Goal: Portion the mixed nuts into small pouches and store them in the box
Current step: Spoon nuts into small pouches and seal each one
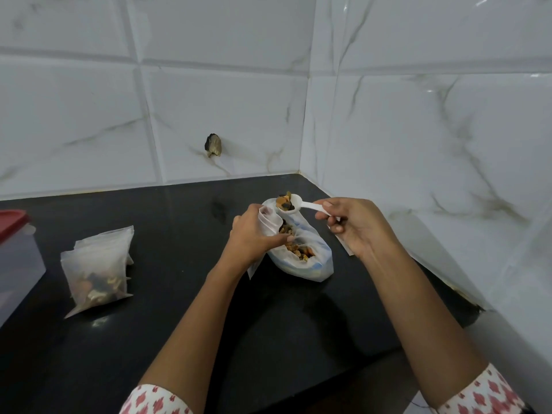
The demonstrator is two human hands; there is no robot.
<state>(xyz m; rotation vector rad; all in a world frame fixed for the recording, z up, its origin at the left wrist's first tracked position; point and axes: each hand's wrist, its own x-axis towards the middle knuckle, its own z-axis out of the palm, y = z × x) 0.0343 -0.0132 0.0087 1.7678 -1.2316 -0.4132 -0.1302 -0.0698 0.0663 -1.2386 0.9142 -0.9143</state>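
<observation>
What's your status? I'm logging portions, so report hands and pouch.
Left hand grips small pouch open. Right hand holds loaded spoon at its mouth. Nothing blocking.

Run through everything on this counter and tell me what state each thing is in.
Small pouch: mouth held open.
Left hand: grips it.
Spoon: heaped with nuts, beside the pouch mouth.
Right hand: pinches its handle.
Large bag: open, lying down, partly full.
Filled pouches: set aside left.
Box: red lid on.

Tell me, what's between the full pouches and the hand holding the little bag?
Just bare black counter, in the head view, between the filled pouches and the left hand gripping a small pouch.
</observation>
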